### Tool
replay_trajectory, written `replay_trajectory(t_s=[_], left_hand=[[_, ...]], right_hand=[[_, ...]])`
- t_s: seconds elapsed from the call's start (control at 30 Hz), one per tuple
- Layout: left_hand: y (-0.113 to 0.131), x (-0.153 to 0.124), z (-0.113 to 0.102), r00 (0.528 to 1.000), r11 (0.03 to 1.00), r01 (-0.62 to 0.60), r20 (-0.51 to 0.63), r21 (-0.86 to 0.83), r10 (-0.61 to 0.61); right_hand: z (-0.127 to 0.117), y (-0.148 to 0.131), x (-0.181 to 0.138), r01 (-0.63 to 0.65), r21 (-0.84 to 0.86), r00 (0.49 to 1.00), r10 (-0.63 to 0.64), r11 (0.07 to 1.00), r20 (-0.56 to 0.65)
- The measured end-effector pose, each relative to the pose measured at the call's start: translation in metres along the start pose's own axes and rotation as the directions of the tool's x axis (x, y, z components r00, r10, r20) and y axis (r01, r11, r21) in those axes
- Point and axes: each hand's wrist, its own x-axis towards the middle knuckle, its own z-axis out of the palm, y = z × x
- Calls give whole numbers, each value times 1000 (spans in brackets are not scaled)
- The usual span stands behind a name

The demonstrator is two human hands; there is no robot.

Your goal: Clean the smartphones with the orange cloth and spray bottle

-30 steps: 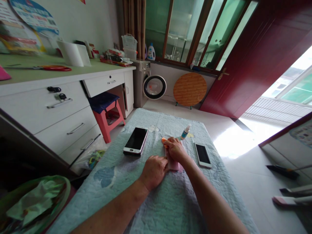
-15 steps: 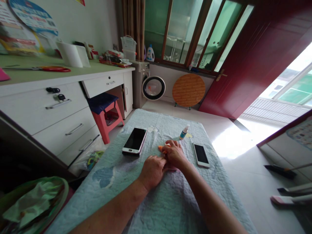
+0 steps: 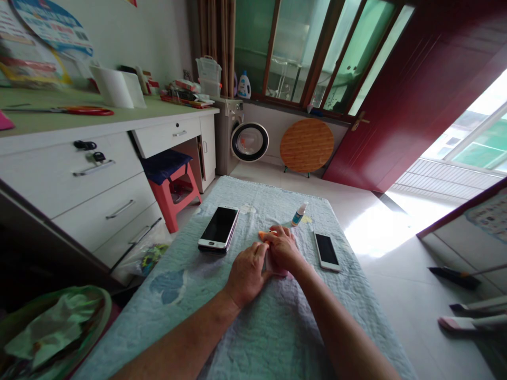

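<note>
My right hand point(image 3: 283, 249) is closed over an orange cloth point(image 3: 262, 235), pressing it onto a flat pinkish thing point(image 3: 277, 268) that looks like a phone, mostly hidden under the hands. Fingers and thumb of my left hand point(image 3: 246, 273) grip the left edge of that thing. Left of my hands, a white phone with a dark screen point(image 3: 220, 226) lies on top of another dark flat device. To the right is a smaller white phone point(image 3: 327, 251), face up. Beyond my right hand stands a small spray bottle point(image 3: 299, 214) with a blue label.
A pale blue quilted cloth point(image 3: 190, 322) covers the surface under everything. At left are a white drawer desk point(image 3: 106, 179), a red stool point(image 3: 170, 211) and a lined bin point(image 3: 105, 311). A washing machine point(image 3: 227, 113) with its door open and a round wooden tabletop point(image 3: 307, 145) stand behind.
My left hand has shifted slightly and its fingers have lifted, so more of the flat pinkish thing shows. My right hand with the orange cloth has moved slightly.
</note>
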Motion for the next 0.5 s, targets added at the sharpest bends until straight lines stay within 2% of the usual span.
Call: replay_trajectory(t_s=[0.1,0.17,0.37,0.5], left_hand=[[-8,-1,7,994,998,-54,-97,-9,53],[-11,-1,9,991,997,-79,-113,-13,77],[-12,0,5,996,998,-60,-71,19,61],[-14,2,5,993,995,-94,-66,30,96]], right_hand=[[-1,-3,-13,39,-18,999,-39,999,1],[-3,-5,-21,60,-23,998,-59,998,20],[-10,-14,-45,115,28,987,-117,993,106],[-13,-17,-55,132,77,982,-141,988,123]])
